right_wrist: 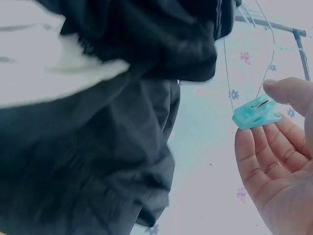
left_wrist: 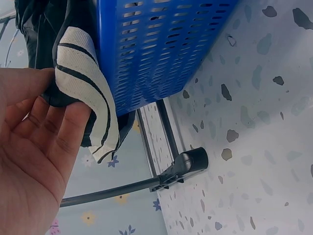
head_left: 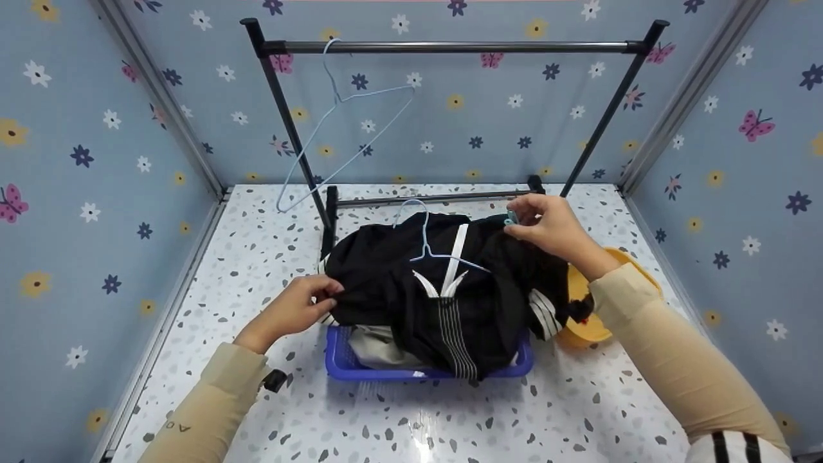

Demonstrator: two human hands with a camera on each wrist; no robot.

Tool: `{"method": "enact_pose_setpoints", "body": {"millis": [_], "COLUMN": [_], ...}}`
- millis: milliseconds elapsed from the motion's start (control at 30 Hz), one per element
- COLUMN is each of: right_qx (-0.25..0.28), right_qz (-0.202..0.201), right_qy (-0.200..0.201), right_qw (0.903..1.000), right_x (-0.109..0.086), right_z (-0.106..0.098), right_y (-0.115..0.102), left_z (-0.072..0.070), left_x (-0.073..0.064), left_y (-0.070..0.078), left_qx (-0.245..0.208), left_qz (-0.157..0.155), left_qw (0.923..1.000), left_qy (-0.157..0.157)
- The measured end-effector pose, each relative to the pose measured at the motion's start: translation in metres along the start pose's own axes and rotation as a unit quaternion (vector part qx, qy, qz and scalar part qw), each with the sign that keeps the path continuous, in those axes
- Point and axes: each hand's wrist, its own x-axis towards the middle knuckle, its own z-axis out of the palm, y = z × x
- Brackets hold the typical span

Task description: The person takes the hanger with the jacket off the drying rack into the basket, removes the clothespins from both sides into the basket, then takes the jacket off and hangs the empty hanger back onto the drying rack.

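Observation:
A black garment (head_left: pixel 379 270) with white stripes and white drawstrings lies heaped over the blue basket (head_left: pixel 334 360). A pale blue wire hanger (head_left: pixel 425 247) sticks out of it at the middle. My left hand (head_left: pixel 301 305) pinches the garment's left side, beside the striped cuff (left_wrist: pixel 85 83) in the left wrist view. At the upper right, my right hand (head_left: pixel 546 225) holds a teal clothespin (right_wrist: pixel 257 113) between thumb and fingers, above the garment. The right wrist view shows the clothespin apart from the dark cloth (right_wrist: pixel 127 147).
A black clothes rack (head_left: pixel 450 47) stands behind, with an empty blue hanger (head_left: pixel 360 154) on its top bar at the left. The yellow basin (head_left: pixel 585 331) is at the right, partly behind the garment. Grey cloth (head_left: pixel 379 350) shows inside the blue basket. Patterned walls (head_left: pixel 83 193) enclose three sides.

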Motion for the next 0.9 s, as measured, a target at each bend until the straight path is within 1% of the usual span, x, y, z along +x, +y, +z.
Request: {"method": "enact_pose_setpoints", "body": {"millis": [133,233,500,767,900], "right_qx": [-0.005,-0.004,-0.023,-0.049,-0.052], "right_qz": [0.007,0.019,0.061,0.07,0.082], "right_qy": [0.01,0.016,0.027,0.038,0.046], "right_qw": [0.9999,0.9997,0.9975,0.9956,0.9942], "right_x": [-0.004,-0.007,-0.013,-0.021,-0.025], "right_z": [-0.009,-0.014,-0.028,-0.036,-0.039], "right_y": [0.011,0.02,0.044,0.069,0.081], "left_z": [0.0,0.0,0.002,0.003,0.003], "left_x": [0.0,0.0,0.0,-0.001,-0.001], "left_y": [0.001,0.0,-0.001,-0.002,-0.002], "left_qx": [-0.005,-0.001,-0.001,-0.001,0.001], "left_qz": [-0.007,-0.006,-0.002,-0.001,-0.002], "left_qw": [1.0,1.0,1.0,1.0,1.0], "left_qy": [-0.003,-0.003,0.004,0.004,0.004]}}
